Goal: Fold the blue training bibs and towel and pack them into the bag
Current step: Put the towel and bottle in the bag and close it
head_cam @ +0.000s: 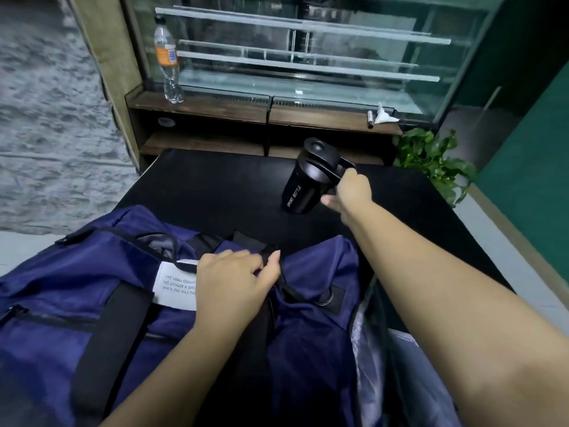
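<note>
- The blue bag [101,303] is the biggest thing here, filling the near half of the view from 6 to 9 o'clock on the black bench [215,186]. Black straps cross it, and a white label [175,286] with printed text sits on its top.
- The right arm stretches from 4 o'clock out toward 1 o'clock, low over the right end of the bag and across bare bench.
- The left arm comes up from 6 o'clock and lies over the bag's middle.
- The left hand [234,282] rests on the bag at the centre, just right of the label. Its fingers [272,260] are curled, and thumb and forefinger pinch a black strap [266,251] at the bag's top edge.
- The right hand [349,189] is at 1 o'clock, its fingers clenched round the handle of the black sport bottle [303,183]. The bottle tilts left, with its base at the bench surface; I cannot tell whether it touches.
- No bib or towel can be made out; a pale grey lining [363,349] shows at the bag's right side, at 5 o'clock.
- Beyond the bench, at 12 o'clock, stands a glass display case [308,50] on a wooden shelf [215,103].
- A green plant [437,161] grows at 2 o'clock, beside the bench's far right corner.
- A clear plastic bottle [167,60] with an orange label stands on the shelf at 11 o'clock.
- A crumpled white tissue [385,115] and a small marker [371,118] lie on the shelf at 1 o'clock, well behind the sport bottle.
</note>
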Motion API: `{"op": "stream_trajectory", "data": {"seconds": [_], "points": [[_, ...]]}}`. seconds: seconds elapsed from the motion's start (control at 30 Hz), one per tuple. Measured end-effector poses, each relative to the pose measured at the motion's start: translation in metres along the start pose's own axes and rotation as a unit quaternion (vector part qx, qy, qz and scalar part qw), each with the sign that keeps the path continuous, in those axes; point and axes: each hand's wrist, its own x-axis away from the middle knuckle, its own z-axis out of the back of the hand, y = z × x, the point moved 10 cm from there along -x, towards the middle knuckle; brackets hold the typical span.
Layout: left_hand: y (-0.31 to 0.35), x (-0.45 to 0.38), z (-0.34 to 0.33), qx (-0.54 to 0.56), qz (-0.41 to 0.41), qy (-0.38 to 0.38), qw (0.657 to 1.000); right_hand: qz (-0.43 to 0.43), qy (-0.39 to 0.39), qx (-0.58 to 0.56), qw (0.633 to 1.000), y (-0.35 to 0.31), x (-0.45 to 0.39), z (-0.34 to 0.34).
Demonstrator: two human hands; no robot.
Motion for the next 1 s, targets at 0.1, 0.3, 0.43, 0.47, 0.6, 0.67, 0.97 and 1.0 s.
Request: {"op": "stream_trajectory", "data": {"seconds": [0.1,0.3,0.43,0.47,0.6,0.67,0.97,1.0], "points": [[0.002,0.0,0.0,0.019,0.0,-0.04,0.999,-0.001,0.053,-0.031,0.998,0.011,0.019,0.052],[0.045,-0.019,0.023,-0.034,-0.105,-0.103,0.989,0.015,0.091,-0.11,0.99,0.032,0.079,0.135],[0.082,-0.02,0.048,-0.018,-0.093,-0.082,0.992,0.044,0.124,-0.112,0.985,0.03,0.116,0.181],[0.101,-0.013,0.048,-0.004,-0.111,-0.098,0.989,0.055,0.132,-0.094,0.985,0.03,0.125,0.191],[0.14,0.038,0.001,-0.104,-0.076,-0.287,0.949,0.095,0.165,-0.044,0.981,0.034,0.151,0.229],[0.132,0.06,-0.013,-0.203,-0.03,-0.337,0.919,0.115,0.186,-0.007,0.976,0.034,0.164,0.248],[0.128,0.084,-0.023,-0.29,-0.028,-0.352,0.89,0.149,0.112,0.139,0.973,0.043,0.181,0.278],[0.129,0.084,-0.022,-0.283,-0.034,-0.355,0.89,0.138,0.1,0.151,0.974,0.045,0.179,0.278]]}}
